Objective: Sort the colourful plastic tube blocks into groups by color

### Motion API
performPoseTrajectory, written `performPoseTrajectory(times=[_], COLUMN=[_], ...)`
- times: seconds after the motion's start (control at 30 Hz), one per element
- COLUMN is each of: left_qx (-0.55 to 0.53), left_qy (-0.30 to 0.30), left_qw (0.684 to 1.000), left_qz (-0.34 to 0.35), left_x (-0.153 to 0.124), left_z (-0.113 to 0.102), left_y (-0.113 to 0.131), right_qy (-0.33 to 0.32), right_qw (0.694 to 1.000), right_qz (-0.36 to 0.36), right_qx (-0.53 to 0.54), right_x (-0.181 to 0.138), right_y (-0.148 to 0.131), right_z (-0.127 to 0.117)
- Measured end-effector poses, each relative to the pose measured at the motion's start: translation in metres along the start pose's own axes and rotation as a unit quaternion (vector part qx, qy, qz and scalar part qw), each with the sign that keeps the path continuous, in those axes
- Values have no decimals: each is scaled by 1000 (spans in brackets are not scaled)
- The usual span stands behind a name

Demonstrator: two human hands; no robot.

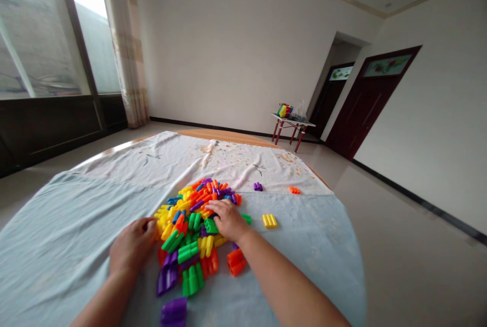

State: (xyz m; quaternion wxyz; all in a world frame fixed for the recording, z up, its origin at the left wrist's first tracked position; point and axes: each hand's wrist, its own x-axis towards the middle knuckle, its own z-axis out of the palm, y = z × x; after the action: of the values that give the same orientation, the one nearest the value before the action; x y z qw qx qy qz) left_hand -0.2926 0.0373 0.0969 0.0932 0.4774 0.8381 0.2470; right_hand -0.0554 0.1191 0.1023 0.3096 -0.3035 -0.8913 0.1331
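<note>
A heap of plastic building blocks (188, 210), each made of joined tubes in yellow, orange, green, purple and blue, lies on the cloth-covered table. My right hand (229, 219) reaches over the heap's right side, fingers stretched out and touching blocks. At the left edge, my left hand (133, 243) rests cupped against the yellow blocks, its thumb apart and some fingertips hidden. Nearest me are a purple block (174, 312) and a green block (193, 280). An orange block (236, 262) sits beside my right wrist.
Right of the heap lie a yellow block (270, 221), a small purple block (258, 187) and an orange block (294, 190). A pale blue cloth (304, 266) overlaps a flowered white cloth (243, 159). Farther off stands a small table (279, 118) with bags on it.
</note>
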Motion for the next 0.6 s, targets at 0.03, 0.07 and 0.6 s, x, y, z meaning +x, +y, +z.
performPoseTrajectory(times=[0.03, 0.07, 0.6], left_qx=[0, -1, 6], left_qy=[1, 2, -10], left_qw=[1000, 1000, 1000], left_qz=[1, 2, -3], left_x=[0, -1, 2], left_z=[0, 0, 1], left_y=[0, 0, 0], right_qy=[1, 0, -54], right_qw=[1000, 1000, 998], right_qz=[3, 5, -8], right_qx=[3, 8, 40], right_x=[-2, -4, -32], right_y=[0, 0, -24], right_z=[-1, -2, -18])
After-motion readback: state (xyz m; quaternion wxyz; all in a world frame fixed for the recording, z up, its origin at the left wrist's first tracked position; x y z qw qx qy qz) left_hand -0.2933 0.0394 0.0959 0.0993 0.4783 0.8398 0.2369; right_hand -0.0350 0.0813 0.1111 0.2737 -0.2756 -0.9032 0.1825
